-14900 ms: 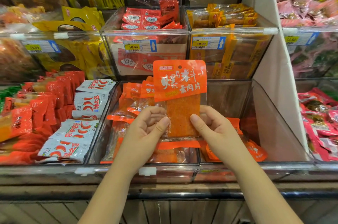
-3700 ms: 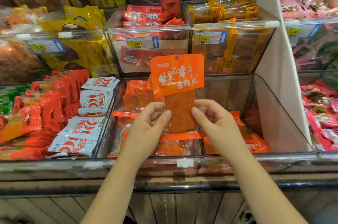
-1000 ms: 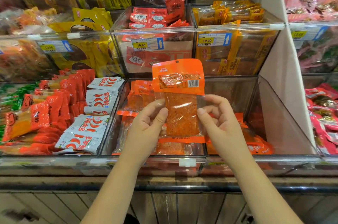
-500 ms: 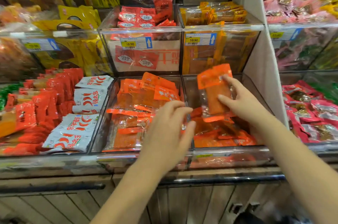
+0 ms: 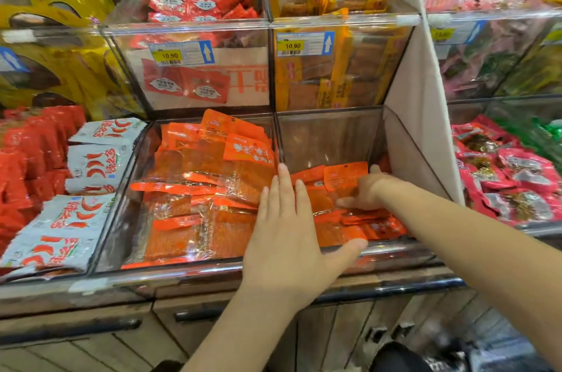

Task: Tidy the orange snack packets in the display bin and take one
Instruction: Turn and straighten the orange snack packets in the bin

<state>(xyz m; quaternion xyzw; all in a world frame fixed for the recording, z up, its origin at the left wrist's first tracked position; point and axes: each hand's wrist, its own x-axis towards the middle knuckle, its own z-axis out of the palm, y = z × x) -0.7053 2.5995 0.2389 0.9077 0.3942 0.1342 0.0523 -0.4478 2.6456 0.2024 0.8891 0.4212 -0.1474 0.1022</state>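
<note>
Two clear bins side by side hold orange snack packets. The left bin (image 5: pixel 170 273) is filled with a loose heap of orange packets (image 5: pixel 206 183). In the right bin (image 5: pixel 331 137) a lower pile of orange packets (image 5: pixel 368 228) covers the floor. My right hand (image 5: pixel 366 189) is down inside the right bin, its fingers curled on one orange packet (image 5: pixel 345 175) that lies on top of the pile. My left hand (image 5: pixel 289 235) hovers flat over the divider between the bins, fingers straight, holding nothing.
White chili packets (image 5: pixel 91 159) and red packets (image 5: pixel 27 159) fill the bins to the left. Pink and red packets (image 5: pixel 511 177) lie in the bin to the right, past a white divider panel (image 5: pixel 416 104). Upper bins carry 10.90 price tags (image 5: pixel 293 45). Below are wooden cabinet doors.
My right hand has carried the orange packet down onto the right bin's pile. My left hand, which let go of the packet earlier, has moved forward over the divider.
</note>
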